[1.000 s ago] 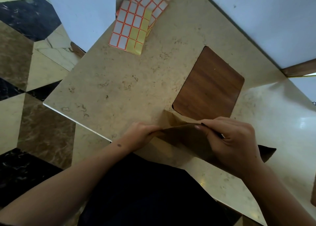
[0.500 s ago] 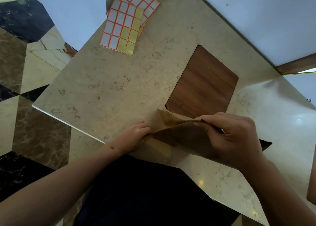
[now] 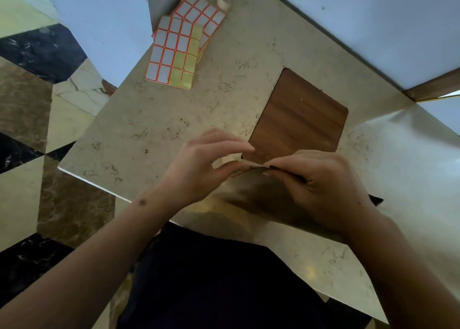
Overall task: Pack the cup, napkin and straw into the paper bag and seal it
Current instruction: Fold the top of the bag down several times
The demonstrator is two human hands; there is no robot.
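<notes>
A brown paper bag (image 3: 258, 194) lies on the marble table near its front edge, its top edge folded. My right hand (image 3: 321, 184) presses and pinches the fold at the bag's upper edge. My left hand (image 3: 204, 164) sits at the left end of that fold, thumb and a finger pinching the corner, the other fingers raised. A dark tip (image 3: 375, 200) pokes out from under the bag's right end. Cup, napkin and straw are out of sight.
Sheets of white and yellow sticker labels (image 3: 174, 55) lie at the back left of the marble table (image 3: 149, 129), with a small roll of tape (image 3: 224, 0) behind them. A wooden inlay panel (image 3: 301, 114) sits just beyond the bag. The floor drops off left.
My left hand has lifted and moved up to the bag's top corner, fingers spread. The raised flap has been flattened down under my right hand.
</notes>
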